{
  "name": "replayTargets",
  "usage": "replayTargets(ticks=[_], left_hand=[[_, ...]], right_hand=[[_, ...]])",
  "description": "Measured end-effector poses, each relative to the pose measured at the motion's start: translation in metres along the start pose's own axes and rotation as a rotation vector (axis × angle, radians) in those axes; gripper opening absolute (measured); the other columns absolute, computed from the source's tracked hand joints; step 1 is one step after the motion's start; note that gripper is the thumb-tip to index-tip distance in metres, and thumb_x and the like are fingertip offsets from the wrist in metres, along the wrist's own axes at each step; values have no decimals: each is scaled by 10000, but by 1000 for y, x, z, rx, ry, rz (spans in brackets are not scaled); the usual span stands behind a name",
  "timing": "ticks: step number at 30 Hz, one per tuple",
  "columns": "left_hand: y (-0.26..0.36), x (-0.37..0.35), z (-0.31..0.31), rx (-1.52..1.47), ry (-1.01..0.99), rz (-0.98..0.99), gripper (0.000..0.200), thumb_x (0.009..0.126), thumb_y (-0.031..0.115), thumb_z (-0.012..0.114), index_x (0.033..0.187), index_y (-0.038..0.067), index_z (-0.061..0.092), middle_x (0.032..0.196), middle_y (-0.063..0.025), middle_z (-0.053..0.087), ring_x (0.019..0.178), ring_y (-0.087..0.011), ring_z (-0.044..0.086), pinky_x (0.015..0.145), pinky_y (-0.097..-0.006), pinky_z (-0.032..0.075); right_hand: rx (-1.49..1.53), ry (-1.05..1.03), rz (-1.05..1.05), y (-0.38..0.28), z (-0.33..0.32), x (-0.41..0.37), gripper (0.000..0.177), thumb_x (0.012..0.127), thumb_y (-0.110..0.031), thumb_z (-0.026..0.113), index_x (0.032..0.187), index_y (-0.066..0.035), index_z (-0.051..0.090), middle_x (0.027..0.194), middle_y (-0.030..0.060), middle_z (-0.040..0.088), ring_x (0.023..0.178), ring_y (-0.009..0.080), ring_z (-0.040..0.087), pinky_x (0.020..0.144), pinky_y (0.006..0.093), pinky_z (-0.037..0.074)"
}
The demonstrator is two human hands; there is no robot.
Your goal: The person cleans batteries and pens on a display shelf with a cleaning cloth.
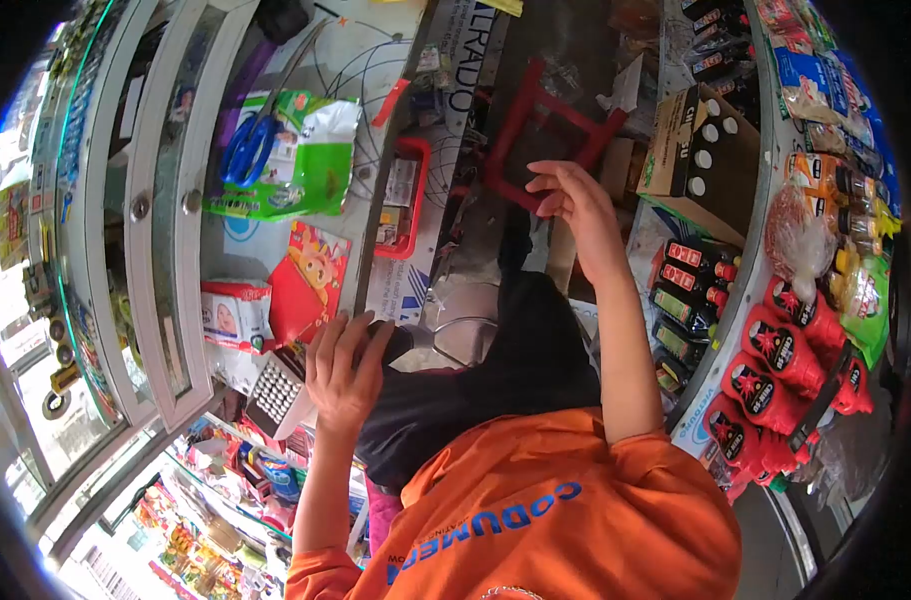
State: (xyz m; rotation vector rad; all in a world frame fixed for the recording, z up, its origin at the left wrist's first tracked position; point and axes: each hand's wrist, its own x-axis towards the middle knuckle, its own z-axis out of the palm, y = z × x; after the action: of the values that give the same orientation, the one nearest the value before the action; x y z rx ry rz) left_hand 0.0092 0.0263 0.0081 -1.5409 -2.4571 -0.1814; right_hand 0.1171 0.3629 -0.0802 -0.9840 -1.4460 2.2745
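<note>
My left hand (345,372) rests at the edge of the white counter, its fingers apart and nothing visible in them. Close to its fingertips lie a red booklet (313,283) with a cartoon figure and a white-and-red packet (237,314). Beside the wrist is a box of white-tipped sticks (275,395). My right hand (582,215) hangs in the air above the aisle, with loosely bent fingers spread and nothing in them. Under and beyond it is a red plastic stool (545,130), apart from the fingers as far as I can tell.
Blue-handled scissors (250,150) lie on a green-and-white bag (310,165). A red tray (405,200) sits below the counter edge. To the right are a carton of white-capped bottles (700,165), dark sauce bottles (685,290) and red bottles (765,380). Sliding glass doors (165,200) stand left.
</note>
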Motion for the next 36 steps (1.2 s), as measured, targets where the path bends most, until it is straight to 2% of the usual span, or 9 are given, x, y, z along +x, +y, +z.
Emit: replayTargets(ticks=[7, 18, 21, 22, 25, 28, 30, 34, 36], left_hand=[[1, 1, 1, 25, -58, 47, 389, 912, 9, 708, 1197, 253, 816, 1339, -3, 678, 1289, -253, 604, 1084, -430, 512], [-6, -6, -3, 99, -297, 68, 418, 1159, 368, 401, 1250, 298, 803, 1425, -70, 641, 1331, -327, 547, 1124, -518, 464], [-6, -9, -6, 152, -346, 73, 356, 1150, 334, 463, 1216, 283, 809, 1421, -77, 635, 1344, -336, 518, 1110, -535, 444], [-5, -6, -7, 104, -358, 101, 298, 1127, 250, 507, 1143, 151, 787, 1431, -134, 610, 1402, -425, 475, 1129, -605, 435], [-13, -18, -9, 24, -341, 94, 313, 1119, 278, 501, 1287, 111, 707, 1429, -172, 597, 1400, -497, 452, 1101, -632, 452], [-36, -86, -24, 84, -426, 12, 349, 1113, 375, 463, 1203, 159, 722, 1352, -133, 609, 1342, -411, 456, 1115, -628, 388], [-38, -137, 27, 77, -514, -38, 333, 1085, 349, 482, 1177, 120, 706, 1274, -130, 620, 1264, -365, 504, 1082, -571, 417], [7, -344, 301, 617, -641, 99, 314, 1028, 297, 519, 1125, 42, 674, 1118, -124, 641, 1109, -273, 599, 1015, -458, 473], [25, -402, 351, 696, -720, 80, 310, 1000, 271, 537, 1099, 3, 657, 1040, -121, 652, 1031, -227, 646, 981, -401, 502]], right_hand=[[-42, -17, 115, 40, -44, 27, 382, 1140, -354, 498, 1288, -82, 722, 1105, 42, 752, 873, 97, 665, 868, 293, 529], [-4, 161, 523, 209, -103, 90, 374, 1098, -410, 545, 1222, -119, 743, 985, 33, 771, 723, 117, 702, 713, 284, 572], [16, 173, 642, 255, -104, 104, 359, 1107, -380, 532, 1215, -108, 741, 982, 30, 767, 731, 119, 701, 706, 296, 580], [24, 177, 629, 277, -107, 105, 360, 1118, -362, 510, 1207, -94, 733, 986, 34, 766, 735, 120, 696, 688, 306, 581], [109, 216, 699, 327, -111, 111, 329, 1074, -380, 543, 1202, -146, 737, 1008, 16, 763, 742, 99, 674, 685, 266, 534], [126, 229, 737, 374, -117, 126, 322, 1077, -369, 544, 1202, -143, 736, 981, 12, 747, 718, 93, 663, 634, 255, 526], [137, 271, 679, 403, -115, 130, 314, 1074, -358, 556, 1202, -134, 734, 973, 23, 741, 695, 95, 654, 602, 253, 518], [100, 222, 810, 476, -120, 155, 295, 1067, -316, 571, 1212, -110, 725, 939, 50, 745, 683, 123, 669, 610, 273, 544], [40, 203, 822, 533, -121, 160, 302, 1067, -318, 569, 1213, -100, 718, 940, 59, 749, 695, 139, 681, 620, 286, 554]])
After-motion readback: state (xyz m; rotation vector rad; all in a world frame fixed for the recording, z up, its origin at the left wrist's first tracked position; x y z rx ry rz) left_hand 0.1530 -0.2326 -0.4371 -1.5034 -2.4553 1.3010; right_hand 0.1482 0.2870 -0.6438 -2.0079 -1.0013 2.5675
